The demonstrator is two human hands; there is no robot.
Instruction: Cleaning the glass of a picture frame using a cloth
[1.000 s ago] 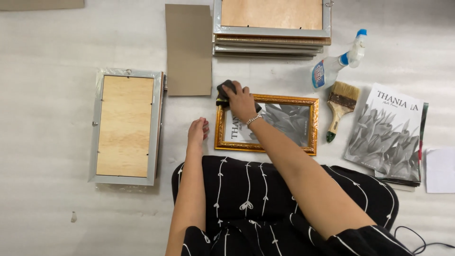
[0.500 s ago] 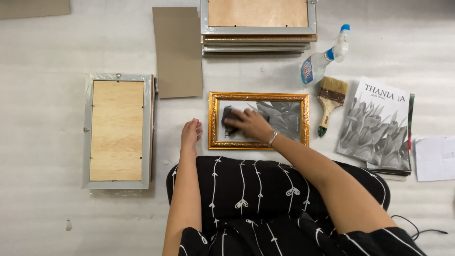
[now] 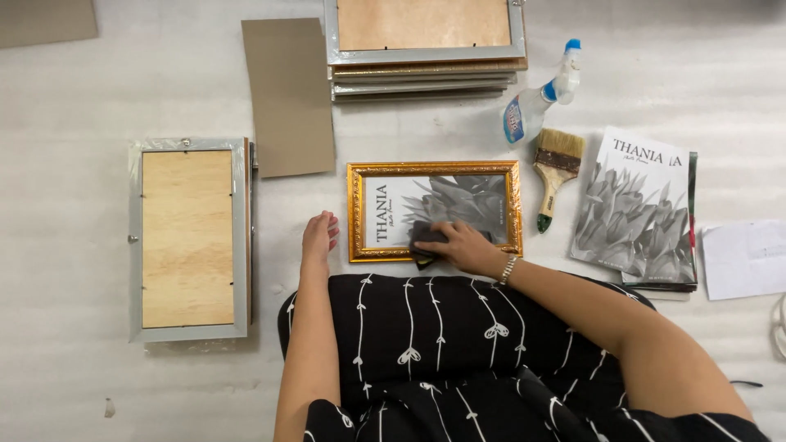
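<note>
Right hand (image 3: 463,245) curled on dark cloth (image 3: 426,237), pressing gold frame (image 3: 434,210) at floor's centre. Left hand (image 3: 318,237), fingers together, rests beside it, not bracing: I judge frame may skid or glass crack.

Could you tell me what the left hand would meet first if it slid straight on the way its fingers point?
Probably the grey cardboard sheet. The left hand lies flat, fingers pointing up the picture, with only bare white surface before the sheet's lower edge.

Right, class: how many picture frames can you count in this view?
At least 3 clear: the gold frame under the right hand, a silver frame face down at left, and the stack's top frame; more lie beneath, count unclear.
</note>
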